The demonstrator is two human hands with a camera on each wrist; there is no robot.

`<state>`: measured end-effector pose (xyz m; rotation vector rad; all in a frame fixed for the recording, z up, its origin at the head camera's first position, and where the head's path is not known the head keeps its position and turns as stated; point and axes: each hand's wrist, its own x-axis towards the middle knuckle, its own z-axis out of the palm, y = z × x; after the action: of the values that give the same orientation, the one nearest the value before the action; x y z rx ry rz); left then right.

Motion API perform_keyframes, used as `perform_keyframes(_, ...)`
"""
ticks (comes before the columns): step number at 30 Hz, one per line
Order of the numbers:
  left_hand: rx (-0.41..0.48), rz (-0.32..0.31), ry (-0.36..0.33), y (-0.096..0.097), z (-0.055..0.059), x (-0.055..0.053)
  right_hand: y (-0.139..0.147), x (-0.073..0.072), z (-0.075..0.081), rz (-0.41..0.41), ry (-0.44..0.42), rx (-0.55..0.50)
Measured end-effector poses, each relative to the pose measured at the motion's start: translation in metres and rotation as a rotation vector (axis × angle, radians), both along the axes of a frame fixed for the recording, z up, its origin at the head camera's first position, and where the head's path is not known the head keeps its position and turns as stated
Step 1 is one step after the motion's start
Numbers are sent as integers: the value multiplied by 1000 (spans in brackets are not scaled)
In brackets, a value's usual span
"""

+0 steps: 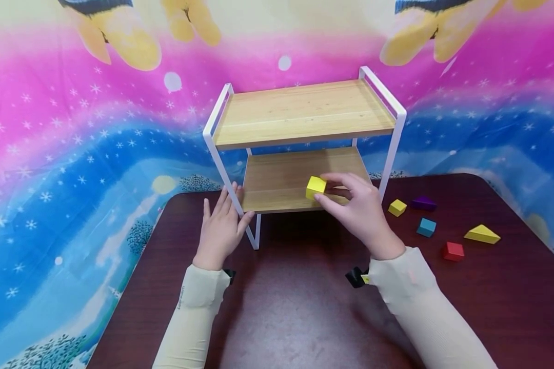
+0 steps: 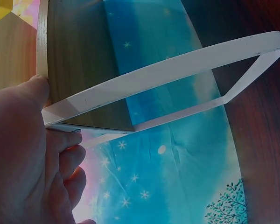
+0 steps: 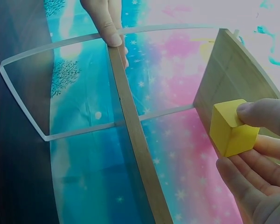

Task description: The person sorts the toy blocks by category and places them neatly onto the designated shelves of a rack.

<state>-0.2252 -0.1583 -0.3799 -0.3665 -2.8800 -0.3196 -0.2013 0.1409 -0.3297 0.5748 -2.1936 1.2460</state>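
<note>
A two-tier shelf rack (image 1: 304, 115) with wooden boards and white metal side frames stands on the table. My left hand (image 1: 219, 228) grips its left front post at the lower board (image 1: 277, 177). In the left wrist view the thumb lies on the board's edge, with the other fingers outside the frame. Between the thumb and fingers of my right hand (image 1: 357, 210) is a yellow cube (image 1: 315, 188), pinched in front of the rack. The right wrist view shows that cube (image 3: 233, 128) held in the air, apart from both boards.
Right of the rack on the dark table (image 1: 300, 307) lie a smaller-looking yellow block (image 1: 397, 207), a purple triangular block (image 1: 424, 203), a blue cube (image 1: 427, 227), a red cube (image 1: 453, 251) and a yellow triangular block (image 1: 482, 234). A printed cloth (image 1: 97, 179) hangs behind.
</note>
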Motion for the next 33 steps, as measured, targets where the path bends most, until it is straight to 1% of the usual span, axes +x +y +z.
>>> perform_keyframes(9, 5, 4, -11, -1, 1, -1, -10, -9, 2, 21, 7, -31)
perform_keyframes(14, 19, 6, -18, -1, 1, -3, -18, -11, 6, 42, -29, -36)
perform_keyframes(18, 32, 4, -14, -2, 0, -4, -25, -14, 6, 51, -41, -37)
perform_keyframes(28, 33, -1, -6, -3, -2, -5, -38, -19, -1, 74, -55, -31)
perform_keyframes(33, 29, 3, -1, -3, -3, -5, -46, -20, -4, 82, -54, -46)
